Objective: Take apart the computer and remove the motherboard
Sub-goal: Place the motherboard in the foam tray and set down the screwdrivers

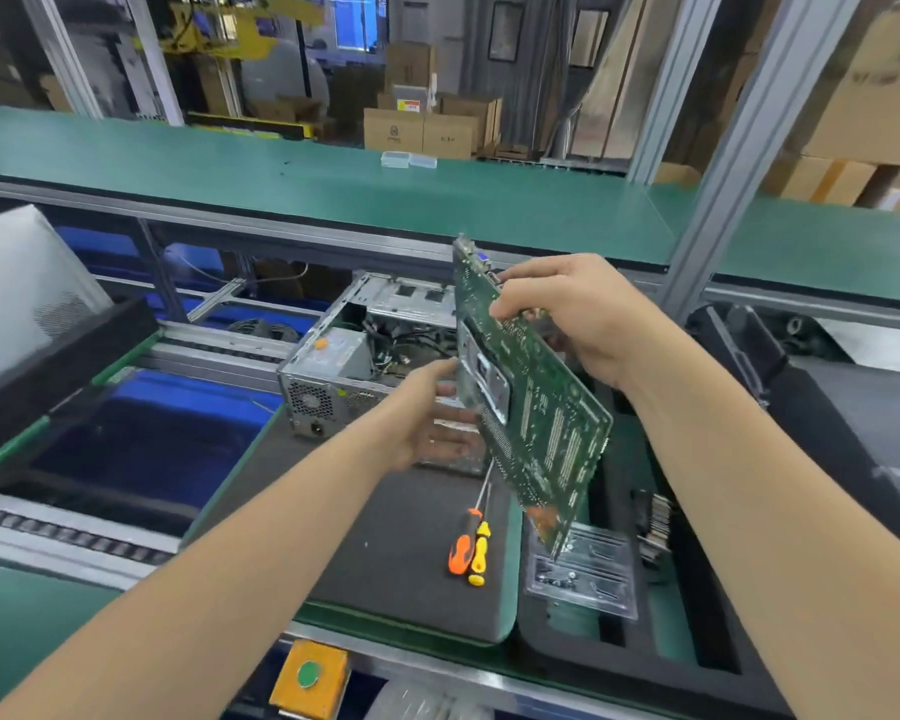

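Above the opened computer case (357, 356) you have the motherboard (531, 407) lifted clear and tilted on edge, solder side toward you. Your right hand (575, 317) pinches its upper edge; your left hand (430, 418), fingers spread, steadies the near face. It looks light and stiff but fragile, so grip bare edges, not components. Green, densely dotted, with a metal backplate. Two screwdrivers (471, 545) lie below it.

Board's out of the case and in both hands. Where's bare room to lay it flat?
Best: the dark mat left of the two screwdrivers, in front of the computer case. The green upper shelf is bare left of the clear boxes. Crowded: under the motherboard, around the clear plastic tray.
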